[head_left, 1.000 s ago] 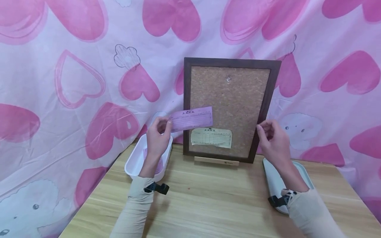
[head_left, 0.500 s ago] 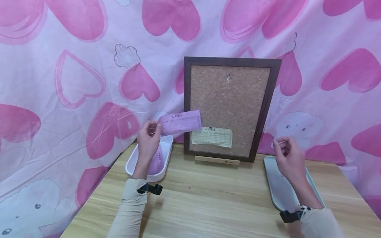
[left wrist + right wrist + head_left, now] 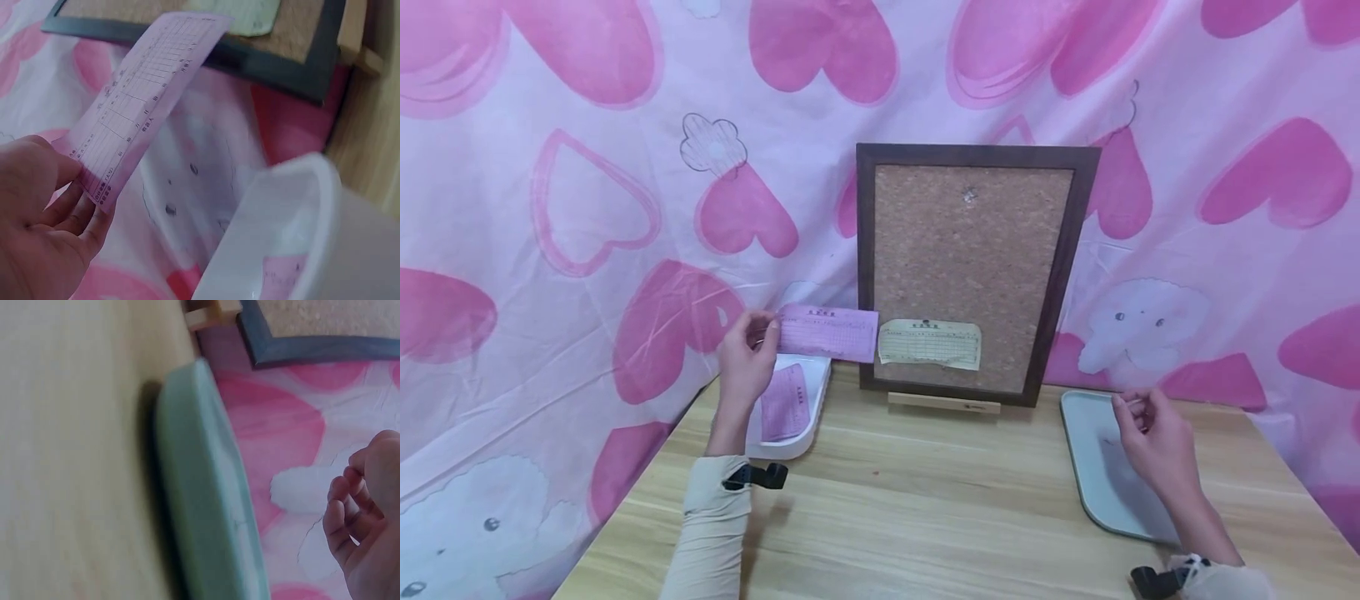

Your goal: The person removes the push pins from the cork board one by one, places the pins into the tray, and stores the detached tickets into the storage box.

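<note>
My left hand (image 3: 747, 358) pinches the left end of a purple printed slip (image 3: 829, 333), held out above a white plastic box (image 3: 811, 435). In the left wrist view the slip slants up from my thumb and fingers. Another purple slip (image 3: 786, 402) lies inside the box. My right hand (image 3: 1157, 437) hovers over a pale green tray (image 3: 1090, 487), its fingers bent and the thumb against the index fingertip. I cannot tell whether something tiny sits in that pinch. A tiny reddish mark (image 3: 1108, 442) shows on the tray.
A dark-framed cork board (image 3: 970, 258) stands at the back on a wooden support (image 3: 943, 403). A pale green slip (image 3: 929, 344) hangs low on it, and a clear pin-like cluster (image 3: 970, 194) sits near its top. A heart-patterned cloth (image 3: 760, 75) hangs behind the wood-grain table (image 3: 925, 500).
My left hand has carried the purple slip left and down, off the front of the board to above the box. My right hand has moved right and down from the board's edge to over the tray.
</note>
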